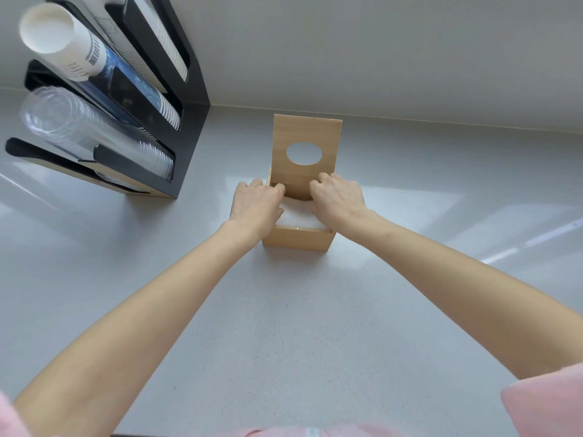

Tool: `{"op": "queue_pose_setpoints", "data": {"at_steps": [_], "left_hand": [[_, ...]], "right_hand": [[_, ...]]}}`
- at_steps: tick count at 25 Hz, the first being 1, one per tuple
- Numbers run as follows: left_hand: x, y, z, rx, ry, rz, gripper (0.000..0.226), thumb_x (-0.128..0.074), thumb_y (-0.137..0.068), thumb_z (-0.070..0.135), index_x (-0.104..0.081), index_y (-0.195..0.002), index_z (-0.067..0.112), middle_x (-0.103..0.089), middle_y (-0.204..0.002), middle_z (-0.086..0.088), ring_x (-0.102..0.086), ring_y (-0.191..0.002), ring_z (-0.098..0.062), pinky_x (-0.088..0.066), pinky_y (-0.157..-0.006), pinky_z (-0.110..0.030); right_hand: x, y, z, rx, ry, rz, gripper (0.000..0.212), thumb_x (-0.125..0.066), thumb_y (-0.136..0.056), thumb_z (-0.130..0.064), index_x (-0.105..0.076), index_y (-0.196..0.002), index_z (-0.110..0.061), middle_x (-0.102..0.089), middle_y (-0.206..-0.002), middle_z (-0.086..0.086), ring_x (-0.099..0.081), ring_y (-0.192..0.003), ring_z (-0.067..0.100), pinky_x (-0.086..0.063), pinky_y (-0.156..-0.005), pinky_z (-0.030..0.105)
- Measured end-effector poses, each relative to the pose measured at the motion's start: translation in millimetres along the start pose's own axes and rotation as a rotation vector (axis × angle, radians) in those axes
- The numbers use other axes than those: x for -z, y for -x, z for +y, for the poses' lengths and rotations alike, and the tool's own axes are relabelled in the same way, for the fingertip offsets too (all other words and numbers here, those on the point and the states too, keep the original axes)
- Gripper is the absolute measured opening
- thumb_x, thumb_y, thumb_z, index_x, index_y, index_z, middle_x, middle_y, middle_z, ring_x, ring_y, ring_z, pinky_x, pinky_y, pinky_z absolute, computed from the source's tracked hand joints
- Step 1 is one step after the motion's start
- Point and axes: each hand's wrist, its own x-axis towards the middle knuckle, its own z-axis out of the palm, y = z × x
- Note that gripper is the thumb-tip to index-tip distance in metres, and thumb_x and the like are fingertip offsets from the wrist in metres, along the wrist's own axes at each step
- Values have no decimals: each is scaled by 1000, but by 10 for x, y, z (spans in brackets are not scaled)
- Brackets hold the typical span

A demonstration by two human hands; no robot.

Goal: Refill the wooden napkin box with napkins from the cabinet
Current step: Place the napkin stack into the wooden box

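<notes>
I read this as a self-serve drinks counter in a café or office pantry. Left of and beyond my hands stands a black cup rack [189, 127] holding slanted stacks of paper cups [63, 39] and clear plastic cups [79, 127]. Under my hands is a wooden napkin box [298, 237] with its lid [306, 134] raised, set on a pale speckled counter [284, 326] against a plain wall [378, 52].
</notes>
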Motion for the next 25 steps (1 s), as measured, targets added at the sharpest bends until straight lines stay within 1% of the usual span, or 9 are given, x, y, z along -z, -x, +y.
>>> {"op": "queue_pose_setpoints", "data": {"at_steps": [2,5,7,10,14,16,21,23,25], "left_hand": [[2,62,-50,-83,13,23,31,-40,-94,29,-56,-113,10,-66,-110,-5,-44,-114,-25,-30,-89,-35],[-39,141,-121,-244,-1,-22,38,-31,-96,30,-64,-101,11,-66,-107,0,-41,-123,-19,-11,-111,-42],[-32,135,-95,-293,-64,-153,47,-22,-97,27,-65,-88,10,-64,-88,-2,-48,-114,-18,-1,-114,-47],[17,66,5,-242,-32,-260,61,-13,-97,36,-59,-68,9,-53,-62,-3,-53,-100,-22,-7,-115,-45],[-67,70,65,-227,-76,-275,68,-10,-97,40,-66,-70,13,-67,-87,-13,-49,-110,-26,-16,-111,-42],[-80,88,69,-208,-56,-255,67,-12,-97,40,-66,-70,11,-68,-89,-14,-49,-109,-26,-21,-106,-40],[-5,187,97,-125,150,-205,54,-19,-97,39,-46,-57,14,-50,-57,-2,-51,-76,-29,-32,-74,-33],[-7,310,78,-120,227,-95,42,-28,-96,37,-64,-85,18,-67,-83,-3,-57,-88,-28,-33,-70,-30],[-9,496,58,-88,329,4,36,-35,-95,33,-59,-118,18,-64,-120,0,-54,-112,-21,-39,-82,-31]], "right_hand": [[35,94,86,99,-72,-29,29,-43,-95,-27,-57,-112,-8,-60,-114,8,-49,-111,26,-36,-81,34],[36,223,141,231,4,-243,53,-37,-91,-54,-57,-118,-13,-62,-114,1,-49,-116,20,-18,-111,47],[-5,225,96,253,158,-393,55,-41,-87,-58,-58,-116,-14,-62,-112,1,-49,-116,19,-9,-114,54],[-52,154,-7,265,295,-449,29,-48,-87,-39,-60,-103,-17,-62,-91,1,-51,-113,20,-13,-112,50],[-90,87,-18,240,289,-444,10,-47,-87,-18,-56,-92,-21,-38,-64,-1,-52,-110,21,-26,-104,40],[-116,84,-4,238,291,-436,12,-47,-88,-17,-57,-94,-21,-46,-75,0,-50,-113,20,-27,-103,38],[-163,221,38,212,92,-290,30,-47,-88,-22,-61,-114,-16,-61,-107,1,-43,-125,18,-12,-114,46],[-143,358,37,153,-101,-192,37,-44,-91,-26,-53,-126,-18,-56,-126,0,-39,-131,16,-8,-117,46],[-118,549,36,84,-243,-95,44,-42,-94,-30,-43,-137,-18,-46,-141,-1,-34,-137,14,-7,-118,43]]}}
